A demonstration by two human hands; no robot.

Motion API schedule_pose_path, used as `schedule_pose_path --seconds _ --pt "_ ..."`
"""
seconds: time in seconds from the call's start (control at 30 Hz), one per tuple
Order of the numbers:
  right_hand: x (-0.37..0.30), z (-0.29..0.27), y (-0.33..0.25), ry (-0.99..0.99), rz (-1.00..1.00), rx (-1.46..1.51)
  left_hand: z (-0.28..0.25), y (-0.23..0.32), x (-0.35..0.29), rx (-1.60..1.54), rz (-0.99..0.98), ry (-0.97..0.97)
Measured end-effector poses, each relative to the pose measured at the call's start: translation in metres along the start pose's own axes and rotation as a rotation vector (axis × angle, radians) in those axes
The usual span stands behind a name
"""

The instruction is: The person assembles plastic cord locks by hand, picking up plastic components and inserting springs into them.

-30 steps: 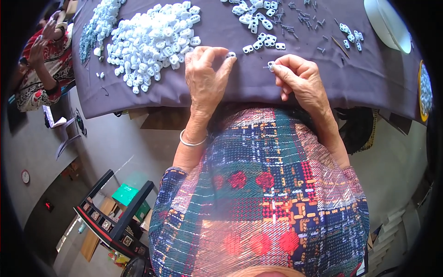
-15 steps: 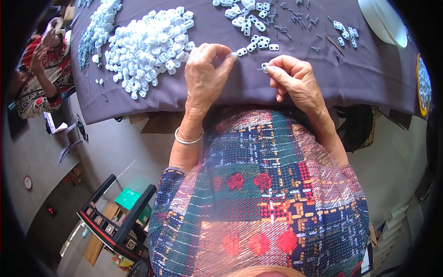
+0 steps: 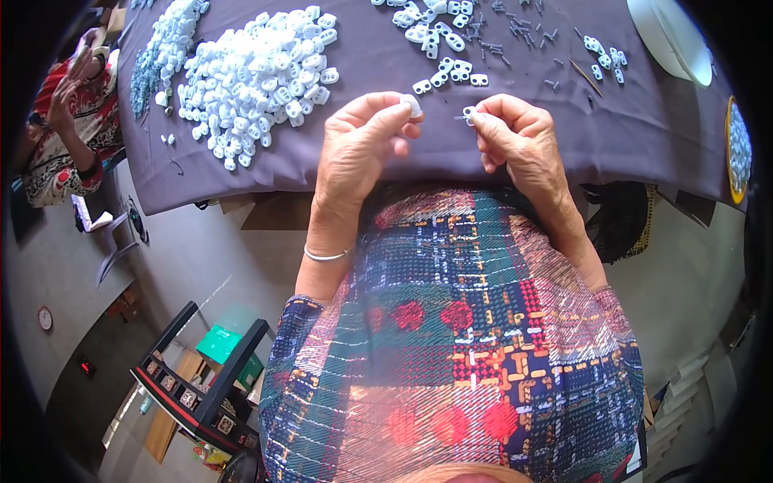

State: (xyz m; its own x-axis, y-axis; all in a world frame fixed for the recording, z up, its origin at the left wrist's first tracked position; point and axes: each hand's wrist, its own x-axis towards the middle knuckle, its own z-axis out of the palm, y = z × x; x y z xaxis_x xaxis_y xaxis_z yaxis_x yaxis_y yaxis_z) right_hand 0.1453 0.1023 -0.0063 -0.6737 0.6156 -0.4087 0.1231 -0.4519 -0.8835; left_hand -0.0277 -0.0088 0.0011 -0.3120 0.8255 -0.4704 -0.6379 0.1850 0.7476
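My left hand (image 3: 358, 145) pinches a white plastic piece (image 3: 411, 105) between thumb and forefinger, above the near edge of the cloth. Facing it, my right hand (image 3: 519, 137) is closed on a small white two-holed plastic piece (image 3: 469, 115). A thin spring or pin points left out of that piece. The two held pieces are apart. Just beyond my hands lie several loose white two-holed pieces (image 3: 460, 71). Farther off are small grey springs or screws (image 3: 522, 30). A large heap of white plastic pieces (image 3: 258, 76) lies left of my left hand.
A dark cloth-covered table (image 3: 547, 153) spans the far side. On its right stand a white bowl (image 3: 668, 40) and a yellow-rimmed tray (image 3: 733, 189); a thin brown stick (image 3: 585, 78) lies nearer. Bluish small parts (image 3: 147, 76) are heaped far left. Another person (image 3: 68, 121) sits at the left.
My left hand has drawn back slightly from the loose pieces, and the white piece in its fingers now shows plainly. My right hand has shifted slightly right, still holding its piece.
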Motion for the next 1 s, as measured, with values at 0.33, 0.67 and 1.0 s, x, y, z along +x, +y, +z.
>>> schedule_pose_path --seconds 0.33,0.67,1.0 --pt "-0.013 0.024 -0.028 -0.008 -0.016 -0.118 0.002 -0.012 -0.014 -0.209 -0.156 -0.020" --pt "-0.010 0.031 -0.025 0.008 0.002 -0.152 0.002 -0.016 -0.019 -0.228 -0.147 0.017" --pt "-0.005 0.031 -0.018 -0.017 0.026 -0.184 0.006 -0.015 -0.020 -0.102 -0.091 0.047"
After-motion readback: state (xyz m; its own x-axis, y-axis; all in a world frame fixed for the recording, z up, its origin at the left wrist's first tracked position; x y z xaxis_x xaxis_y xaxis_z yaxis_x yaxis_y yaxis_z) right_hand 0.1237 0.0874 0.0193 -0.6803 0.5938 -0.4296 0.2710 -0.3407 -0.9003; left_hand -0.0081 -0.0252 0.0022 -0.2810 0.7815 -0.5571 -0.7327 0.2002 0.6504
